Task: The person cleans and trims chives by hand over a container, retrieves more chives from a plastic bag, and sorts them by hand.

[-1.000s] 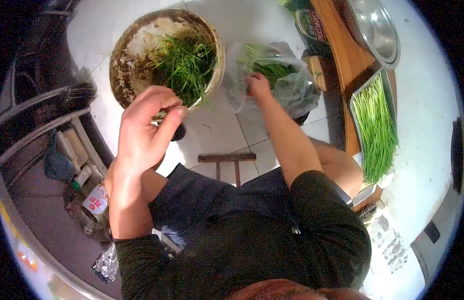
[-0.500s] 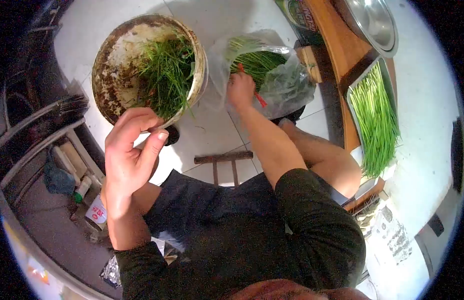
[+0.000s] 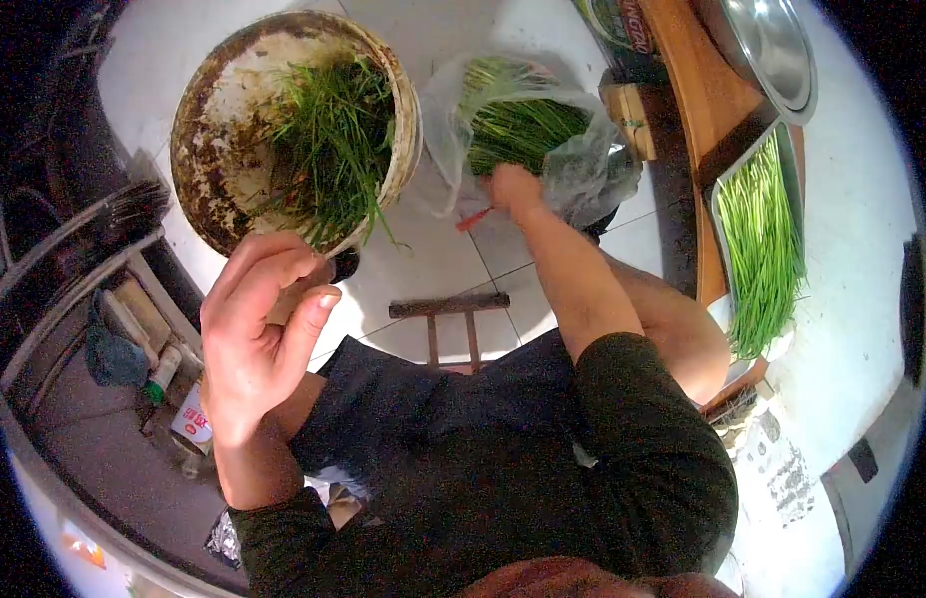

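Directly beyond the right hand (image 3: 513,191), bagged green stalks (image 3: 528,130).

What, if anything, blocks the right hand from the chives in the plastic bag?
Nothing visible: the right hand is at the near edge of the chives, where the plastic bag gapes open. Its film bunches to the hand's right; contact is unclear.

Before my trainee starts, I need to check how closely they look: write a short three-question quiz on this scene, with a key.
1. Which container is the left hand nearest?
2. True or false: the right hand is raised well clear of the bag.
3. What colour is the strip by the right hand? A) blue B) red C) white

Key:
1. The bucket.
2. False: it is at the bag's opening.
3. B.
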A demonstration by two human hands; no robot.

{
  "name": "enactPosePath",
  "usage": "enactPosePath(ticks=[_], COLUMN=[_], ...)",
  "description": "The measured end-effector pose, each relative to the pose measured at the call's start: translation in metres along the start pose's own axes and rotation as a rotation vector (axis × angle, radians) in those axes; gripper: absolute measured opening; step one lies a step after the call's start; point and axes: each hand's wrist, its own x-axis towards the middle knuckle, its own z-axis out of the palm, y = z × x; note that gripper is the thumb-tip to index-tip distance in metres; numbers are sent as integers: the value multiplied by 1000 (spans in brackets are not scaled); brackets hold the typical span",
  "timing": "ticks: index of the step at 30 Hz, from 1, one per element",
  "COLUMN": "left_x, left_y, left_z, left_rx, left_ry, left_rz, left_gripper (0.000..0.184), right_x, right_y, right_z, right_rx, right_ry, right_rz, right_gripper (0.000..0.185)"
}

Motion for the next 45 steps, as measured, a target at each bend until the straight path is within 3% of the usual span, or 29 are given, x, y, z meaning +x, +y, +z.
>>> enactPosePath(ticks=[3, 7, 10, 12, 15, 18, 24, 28, 31, 34, 40, 43, 45], left_x=[-1, 4, 2, 2, 3, 1, 0, 5, 6, 7, 9, 8, 7], left_y=[-2, 0, 2, -1, 0, 1, -6, 2, 4, 6, 3, 3, 5], left_z=[2, 4, 8, 9, 13, 20, 17, 11, 11, 12, 9, 6, 5], left_rx=[-9, -27, -10, -12, -23, -56, -18, 48, 46, 77, 117, 120, 111], left_ry=[6, -9, -6, -26, -14, 46, 23, -40, -19, -21, -47, -42, -35], left_rz=[-14, -5, -63, -46, -25, -35, -7, -25, -21, -28, 2, -16, -31], left_gripper=[25, 24, 24, 25, 25, 25, 25, 25, 25, 26, 28, 28, 29], right_x=[-2, -34, 25, 8, 6, 9, 11, 13, 21, 38, 50, 39, 49], right_y=[-8, -49, -55, -66, -68, -56, -18, -9, -16, -25, -36, -41, -35], right_z=[-4, -16, 98, 82, 62, 42, -4, -33, -46, -43, -52, -71, -60], right_rx=[147, 99, 62, -1, 278, 544, 328, -18, -205, -392, -393, -432, -377], right_ry=[443, 79, 422, 584, 264, 276, 812, 727, 765, 744, 331, 242, 389], right_rz=[-145, -343, -289, -447, -261, -8, -152, -324, -516, -526, -382, -381, -415], right_gripper=[27, 29, 26, 27, 28, 33, 44, 56, 50, 40, 31, 28, 27])
